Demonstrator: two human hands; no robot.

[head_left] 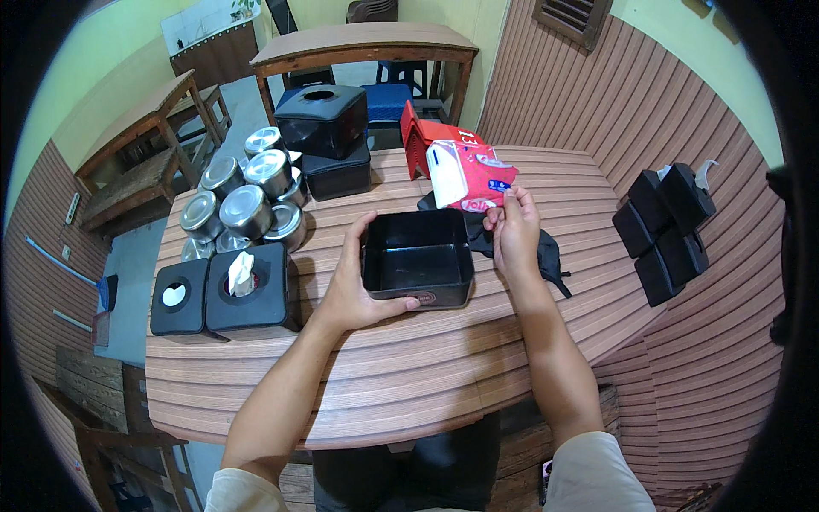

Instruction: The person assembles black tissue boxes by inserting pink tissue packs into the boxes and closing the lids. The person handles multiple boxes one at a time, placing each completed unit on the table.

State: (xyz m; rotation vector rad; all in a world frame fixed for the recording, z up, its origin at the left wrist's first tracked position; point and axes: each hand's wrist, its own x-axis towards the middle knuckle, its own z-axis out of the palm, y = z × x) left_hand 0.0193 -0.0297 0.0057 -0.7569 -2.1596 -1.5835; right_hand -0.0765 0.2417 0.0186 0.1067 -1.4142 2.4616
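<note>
An open-topped black box [416,256] with a shiny inside stands in front of me. My left hand [348,288] grips its left side, thumb along the front wall and fingers behind the left edge. Beyond the box, a red and white soft tissue pack [469,175] lies slanted against a red folded table sign [415,141]. My right hand [517,232] is closed in a pinch at the pack's near right corner, its fingertips overlapping the plastic. Behind the box and under my right hand lies a crumpled black cloth or bag [550,256], partly hidden.
Stacked metal tins [247,212] stand at the left, behind two black tissue boxes [249,299]. Two more black boxes [322,124] are stacked at the far edge of the wood-patterned table [401,375]. Several black tissue holders [661,230] sit by the right wall.
</note>
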